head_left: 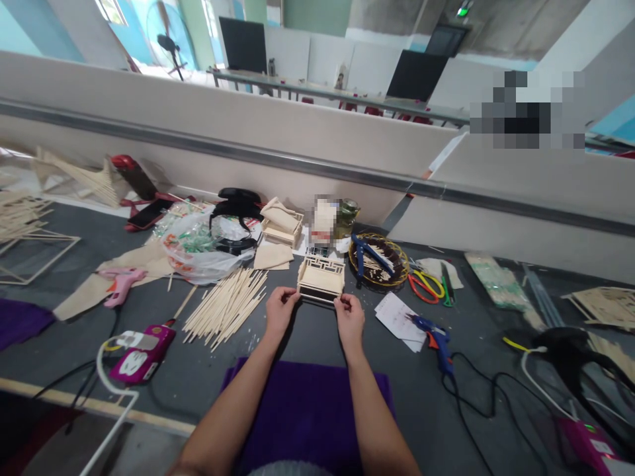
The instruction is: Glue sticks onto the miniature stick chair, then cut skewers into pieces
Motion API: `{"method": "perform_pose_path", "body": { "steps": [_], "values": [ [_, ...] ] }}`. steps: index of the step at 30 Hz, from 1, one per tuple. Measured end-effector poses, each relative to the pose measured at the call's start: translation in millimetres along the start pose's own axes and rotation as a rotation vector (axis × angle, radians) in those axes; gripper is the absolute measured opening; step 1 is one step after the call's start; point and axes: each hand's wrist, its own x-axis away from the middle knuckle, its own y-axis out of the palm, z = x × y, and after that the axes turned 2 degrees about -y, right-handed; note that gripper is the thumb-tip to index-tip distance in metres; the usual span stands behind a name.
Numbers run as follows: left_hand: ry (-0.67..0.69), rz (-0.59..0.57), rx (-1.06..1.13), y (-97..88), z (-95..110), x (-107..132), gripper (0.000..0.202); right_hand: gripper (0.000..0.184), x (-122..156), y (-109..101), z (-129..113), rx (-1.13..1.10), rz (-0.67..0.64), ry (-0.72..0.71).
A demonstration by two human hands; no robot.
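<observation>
A small wooden model bench (321,274) with a latticed back stands on the dark table in front of me. My left hand (281,308) pinches its front left corner, and my right hand (350,313) pinches the front right corner. Both sets of fingers are closed at the lower front edge. To the left lies a fan of thin wooden sticks (225,305). Behind the bench at the left sits another small wooden model (282,228) with beige cloth on it, and a folded beige cloth (274,257) lies before it.
Right of the bench, a round basket (405,267) holds short sticks and blue pliers (366,253). A blue glue gun (434,337) lies near white papers (397,318). Leftward are a pink glue gun (119,283), a plastic bag (198,248) and a magenta power strip (143,354). Cables cross both sides.
</observation>
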Motion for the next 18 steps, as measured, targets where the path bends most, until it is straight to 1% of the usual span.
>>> {"method": "perform_pose_path", "body": {
  "steps": [9,13,18],
  "values": [
    [-0.002,-0.022,-0.076,-2.9,1.7,-1.4,0.01,0.021,4.6,-2.5,-2.1,0.102,-0.073,0.031],
    [0.015,-0.042,-0.074,-3.4,4.7,-0.6,0.011,0.021,4.2,-3.4,-3.3,0.118,-0.064,0.048],
    [0.054,-0.049,-0.055,-2.3,6.1,1.9,0.015,0.022,3.2,-3.9,-2.1,0.077,-0.039,0.033]
  ]
}}
